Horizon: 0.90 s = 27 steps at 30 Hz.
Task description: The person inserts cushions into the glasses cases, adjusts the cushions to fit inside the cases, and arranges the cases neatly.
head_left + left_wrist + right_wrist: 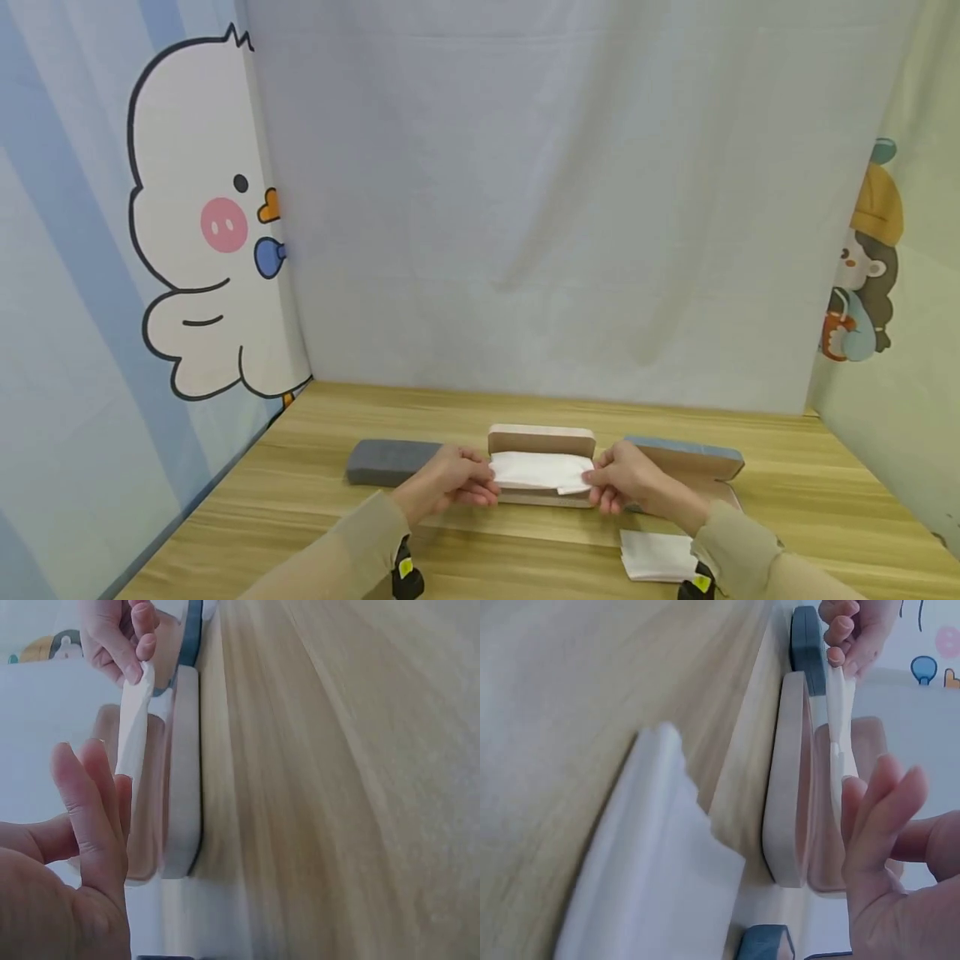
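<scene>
White cloth (536, 471), folded into a flat strip, is stretched between my two hands just above the base of an open pale case (540, 500). Its long axis runs from left to right across me, in line with the case's long side; one end points to my left, the other to my right, and a loose corner dips at the front near the right end. My left hand (459, 477) pinches the left end between thumb and fingers, and my right hand (618, 477) pinches the right end the same way.

The pale case's lid stands raised at the back, its brownish inside facing me. The cloth covers most of the view into the base, so I cannot tell whether anything lies in there. To the left, partly behind my left hand, sits a grey case (386, 458) with its lid down. To the right, a blue case (693, 452) lies open, showing a brown lining; my right hand and wrist hide part of it. Nearer me, below my right wrist, a folded white napkin (658, 556) lies flat on the wooden table (262, 500).
</scene>
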### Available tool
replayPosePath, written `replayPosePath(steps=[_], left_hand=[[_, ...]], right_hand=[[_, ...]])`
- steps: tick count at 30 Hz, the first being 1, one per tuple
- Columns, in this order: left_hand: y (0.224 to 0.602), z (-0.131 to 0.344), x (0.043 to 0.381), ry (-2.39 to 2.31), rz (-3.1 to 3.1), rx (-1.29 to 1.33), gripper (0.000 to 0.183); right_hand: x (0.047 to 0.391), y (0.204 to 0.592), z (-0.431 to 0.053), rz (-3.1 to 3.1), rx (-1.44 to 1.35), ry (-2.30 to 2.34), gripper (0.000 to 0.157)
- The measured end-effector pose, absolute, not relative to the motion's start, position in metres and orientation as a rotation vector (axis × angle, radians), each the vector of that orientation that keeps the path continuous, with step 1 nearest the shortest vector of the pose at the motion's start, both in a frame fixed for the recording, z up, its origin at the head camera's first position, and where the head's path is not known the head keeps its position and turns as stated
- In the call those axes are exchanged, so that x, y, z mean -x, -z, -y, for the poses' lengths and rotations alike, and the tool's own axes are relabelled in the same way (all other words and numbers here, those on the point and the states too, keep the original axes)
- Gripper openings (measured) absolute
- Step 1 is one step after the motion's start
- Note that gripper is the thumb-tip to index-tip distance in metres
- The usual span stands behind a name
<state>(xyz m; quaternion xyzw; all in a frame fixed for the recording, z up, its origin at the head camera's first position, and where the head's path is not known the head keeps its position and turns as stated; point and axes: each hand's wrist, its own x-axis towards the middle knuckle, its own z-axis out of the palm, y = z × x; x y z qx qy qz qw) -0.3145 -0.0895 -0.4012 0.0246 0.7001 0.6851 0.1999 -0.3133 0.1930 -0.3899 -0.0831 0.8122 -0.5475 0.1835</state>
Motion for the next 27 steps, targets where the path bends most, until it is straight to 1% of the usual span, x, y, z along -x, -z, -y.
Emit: replayPosePath(steps=[5, 10, 14, 16, 18, 19, 20, 23, 24, 26, 27], left_hand=[[0.412, 0.085, 0.323, -1.925, -1.987, -0.025, 0.009], [0.419, 0.083, 0.326, -1.878, -2.095, -0.036, 0.005], [0.42, 0.081, 0.325, -1.797, -2.201, -0.073, 0.015], [0.42, 0.082, 0.324, -1.752, -2.232, -0.107, 0.018], [0.419, 0.084, 0.323, -1.706, -2.246, -0.158, 0.017], [0.418, 0.085, 0.323, -1.684, -2.248, -0.179, 0.021], [0.418, 0.086, 0.323, -1.66, -2.253, -0.191, 0.03], [0.417, 0.089, 0.323, -1.599, -2.256, -0.22, 0.071], [0.417, 0.089, 0.324, -1.579, -2.26, -0.224, 0.082], [0.417, 0.088, 0.326, -1.553, -2.257, -0.225, 0.097], [0.417, 0.087, 0.327, -1.551, -2.25, -0.23, 0.101]], right_hand=[[0.321, 0.401, -0.194, -2.277, 0.256, 1.542, 0.02], [0.32, 0.408, -0.191, -2.411, 0.298, 1.472, 0.027], [0.317, 0.408, -0.19, -2.558, 0.319, 1.343, 0.035], [0.315, 0.408, -0.19, -2.605, 0.324, 1.265, 0.037], [0.31, 0.407, -0.19, -2.639, 0.31, 1.192, 0.034], [0.309, 0.406, -0.19, -2.65, 0.306, 1.163, 0.036], [0.307, 0.405, -0.191, -2.655, 0.304, 1.14, 0.045], [0.305, 0.404, -0.191, -2.631, 0.348, 1.126, 0.09], [0.305, 0.404, -0.191, -2.61, 0.377, 1.141, 0.098], [0.307, 0.405, -0.19, -2.575, 0.422, 1.183, 0.104], [0.308, 0.406, -0.19, -2.554, 0.434, 1.214, 0.103]])
